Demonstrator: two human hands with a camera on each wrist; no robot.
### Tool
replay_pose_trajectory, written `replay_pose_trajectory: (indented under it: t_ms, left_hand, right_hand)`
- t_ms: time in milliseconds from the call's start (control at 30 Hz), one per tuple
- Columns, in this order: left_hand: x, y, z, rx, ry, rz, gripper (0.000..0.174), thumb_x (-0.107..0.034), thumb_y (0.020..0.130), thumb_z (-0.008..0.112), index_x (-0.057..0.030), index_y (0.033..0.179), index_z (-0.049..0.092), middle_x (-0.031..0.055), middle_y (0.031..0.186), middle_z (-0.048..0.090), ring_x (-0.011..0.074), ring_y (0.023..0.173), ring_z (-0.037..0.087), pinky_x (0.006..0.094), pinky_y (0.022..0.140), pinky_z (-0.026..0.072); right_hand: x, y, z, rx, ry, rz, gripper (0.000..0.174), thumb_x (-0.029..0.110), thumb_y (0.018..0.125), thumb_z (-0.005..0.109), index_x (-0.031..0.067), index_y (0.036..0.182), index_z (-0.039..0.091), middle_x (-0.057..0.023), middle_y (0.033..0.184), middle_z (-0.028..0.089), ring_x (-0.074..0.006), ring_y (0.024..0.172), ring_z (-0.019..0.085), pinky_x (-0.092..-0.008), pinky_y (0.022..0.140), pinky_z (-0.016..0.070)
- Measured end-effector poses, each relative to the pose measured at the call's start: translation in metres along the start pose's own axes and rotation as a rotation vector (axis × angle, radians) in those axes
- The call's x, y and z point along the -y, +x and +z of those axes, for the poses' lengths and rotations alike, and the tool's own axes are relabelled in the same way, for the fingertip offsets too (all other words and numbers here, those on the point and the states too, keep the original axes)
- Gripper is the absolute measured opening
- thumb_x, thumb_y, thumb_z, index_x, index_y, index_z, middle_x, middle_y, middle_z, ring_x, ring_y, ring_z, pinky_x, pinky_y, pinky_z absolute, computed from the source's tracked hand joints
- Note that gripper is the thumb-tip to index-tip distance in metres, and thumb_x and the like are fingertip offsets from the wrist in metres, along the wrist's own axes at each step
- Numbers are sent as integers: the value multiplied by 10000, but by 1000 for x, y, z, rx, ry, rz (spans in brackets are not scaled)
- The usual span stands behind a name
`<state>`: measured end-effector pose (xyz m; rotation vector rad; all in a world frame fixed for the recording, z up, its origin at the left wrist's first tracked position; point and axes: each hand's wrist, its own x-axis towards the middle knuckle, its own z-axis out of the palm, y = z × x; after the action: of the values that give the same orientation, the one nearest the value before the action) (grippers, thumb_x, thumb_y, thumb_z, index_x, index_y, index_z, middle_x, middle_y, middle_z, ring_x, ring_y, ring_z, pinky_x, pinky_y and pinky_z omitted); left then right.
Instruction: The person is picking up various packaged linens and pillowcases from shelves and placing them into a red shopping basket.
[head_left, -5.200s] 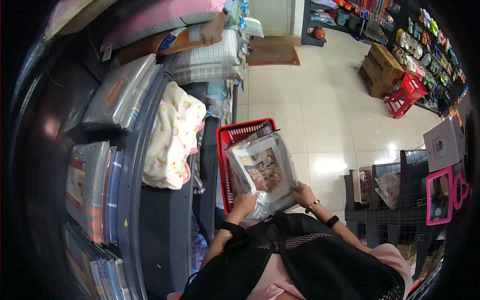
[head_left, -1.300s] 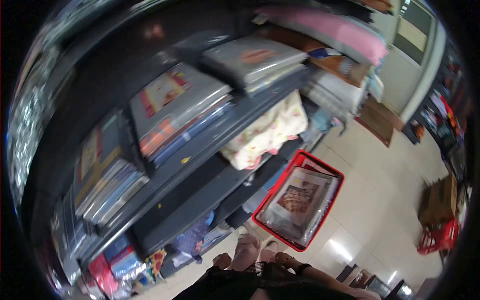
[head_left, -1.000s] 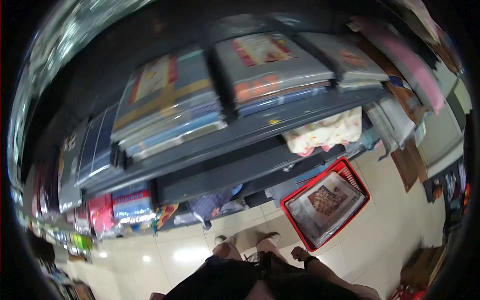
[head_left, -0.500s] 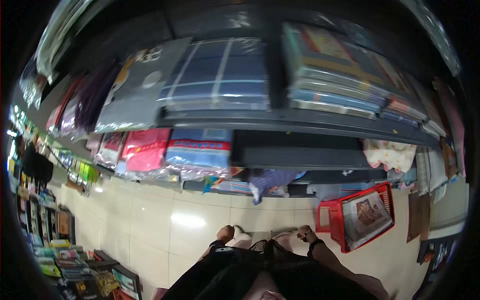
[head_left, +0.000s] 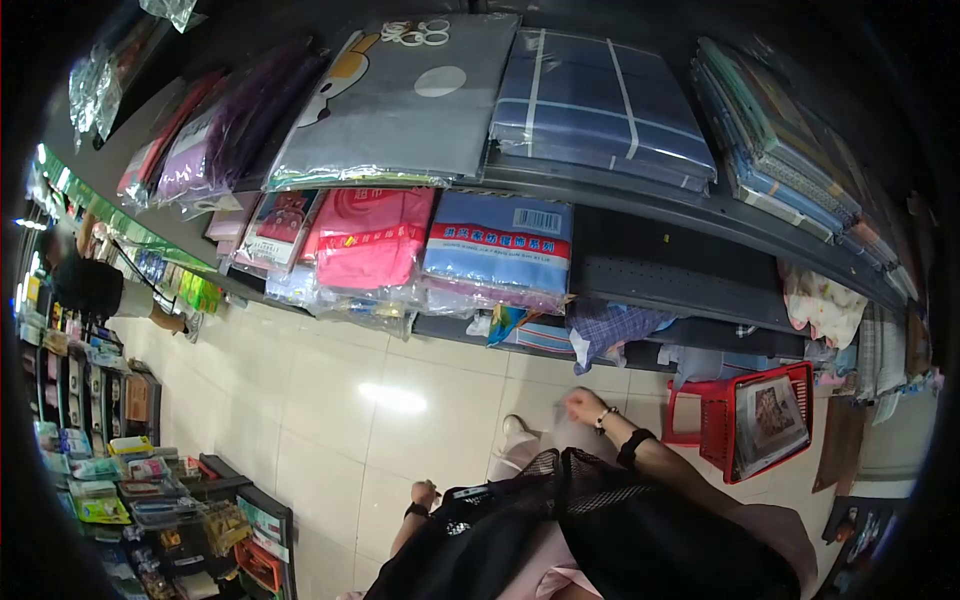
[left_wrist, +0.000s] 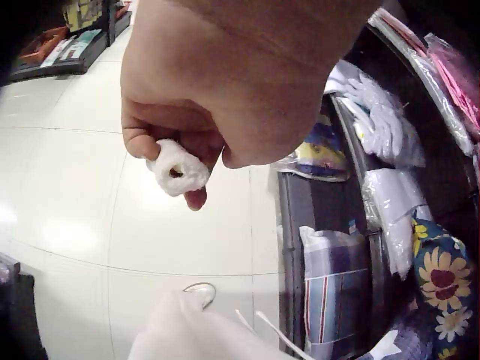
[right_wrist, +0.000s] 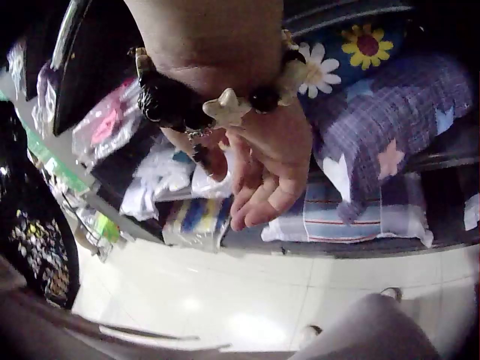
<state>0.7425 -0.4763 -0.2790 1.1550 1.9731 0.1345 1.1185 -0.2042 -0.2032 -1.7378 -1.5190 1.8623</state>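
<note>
Low in the head view, the left hand [head_left: 425, 493] hangs over the floor at the person's side. Up close in the left wrist view, the left hand [left_wrist: 195, 97] has loosely bent fingers, and a white fluffy wrap [left_wrist: 178, 169] sits around or against one finger; which cannot be told. The right hand [head_left: 583, 407], wearing a beaded bracelet [head_left: 605, 416], hangs in front of the lower shelf. Loosely curled and empty, the right hand [right_wrist: 270, 165] appears in front of a star-patterned purple cloth [right_wrist: 390, 127] and a striped cushion [right_wrist: 345, 214], touching neither.
A red basket [head_left: 713, 430] with bagged goods [head_left: 770, 420] stands on the floor at the right. Shelves hold a blue plaid pack [head_left: 600, 100], a grey pack [head_left: 420, 110], a pink pack [head_left: 370, 235] and a blue pack [head_left: 500, 245]. Another person [head_left: 90, 285] stands far left.
The bagged item both hands held earlier lies in the basket, released. The view has swung left along the shelves, leaving the basket at the right. The hands now hang further apart.
</note>
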Motion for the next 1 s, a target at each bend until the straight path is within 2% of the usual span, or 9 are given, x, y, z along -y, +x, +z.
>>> replay_pose_trajectory:
  t_ms: [67,167,267,367,633,700,733,867,1000]
  left_hand:
    - [3,3,7,4,253,211,309,-191,754,393,31,620,562,153,571,575,237,602,593,343,523,450]
    - [-25,23,7,-84,-282,-332,369,-300,734,461,27,619,586,182,598,572,286,593,571,373,565,430]
    - [-31,86,22,-78,-288,-247,421,-356,779,438,33,684,567,180,577,563,254,585,584,350,527,432]
    - [-146,100,-63,-3,-823,-152,447,-376,823,386,42,799,542,143,509,543,172,357,471,271,357,371]
    - [-292,140,-161,-84,-979,171,535,-468,823,356,36,882,523,116,557,540,122,345,435,216,340,329]
    - [-306,137,-164,-51,-978,167,537,-472,823,350,32,883,524,114,566,544,123,351,438,217,344,331]
    - [-312,137,-164,-13,-974,165,540,-477,824,345,28,885,525,113,575,547,125,357,441,218,348,334]
    - [-336,136,-163,132,-920,150,646,-578,791,281,11,884,531,102,597,556,126,401,462,226,407,354]
    - [-334,142,-182,193,-1003,223,706,-626,768,244,6,898,529,98,641,568,119,440,469,210,458,365]
  right_hand:
    - [20,8,-13,-113,145,-59,134,176,802,465,65,855,518,-18,625,536,-105,517,526,-233,445,411]
    - [104,25,-46,-323,320,-260,209,258,817,476,65,897,491,-21,658,534,-97,538,528,-224,435,398]
    - [145,35,-61,-354,276,-286,254,289,813,483,64,931,472,-24,683,535,-99,548,528,-217,430,389]
    - [177,62,-71,-364,170,-374,310,325,794,509,46,917,452,-32,693,523,-107,515,521,-219,422,408]
    - [184,94,-79,-517,18,-438,354,335,695,636,34,713,450,-22,561,469,-105,464,472,-232,354,368]
    - [194,89,-83,-906,-562,-989,318,280,680,654,53,659,432,-3,526,448,-103,494,467,-243,371,353]
    - [224,62,-85,-530,-321,-501,242,180,673,646,69,643,432,-3,555,448,-115,535,469,-266,434,415]
    - [233,89,-92,-56,600,-238,100,5,686,537,65,681,457,-47,683,470,-187,638,523,-461,609,501]
    - [253,76,-98,-32,869,-227,93,-53,668,473,33,702,464,-69,735,480,-238,735,544,-501,645,489]
